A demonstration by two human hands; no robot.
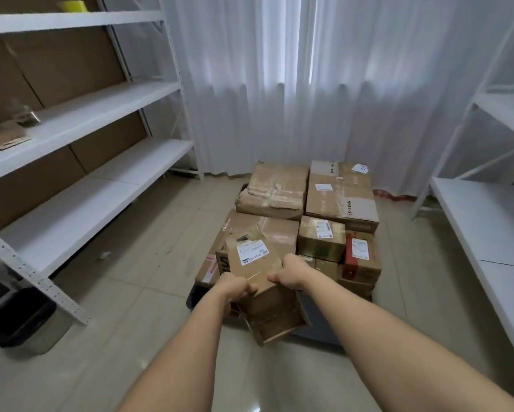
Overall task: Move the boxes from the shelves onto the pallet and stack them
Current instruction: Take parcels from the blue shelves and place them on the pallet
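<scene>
A taped cardboard box [263, 281] was held above the pallet's [318, 325] near edge, gripped at opposite sides by left hand [234, 288] and right hand [291, 270], fingers curled. It was judged light, stiff, tape-slick.

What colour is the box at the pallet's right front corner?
Red box with a white label, in the head view.

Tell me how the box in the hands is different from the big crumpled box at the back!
The held box is smaller and tilted in the air, gripped by the left hand and right hand; the crumpled box lies flat on the stack. The held box shows a white label; the crumpled box's top is dented and torn. Both are brown cardboard.
</scene>
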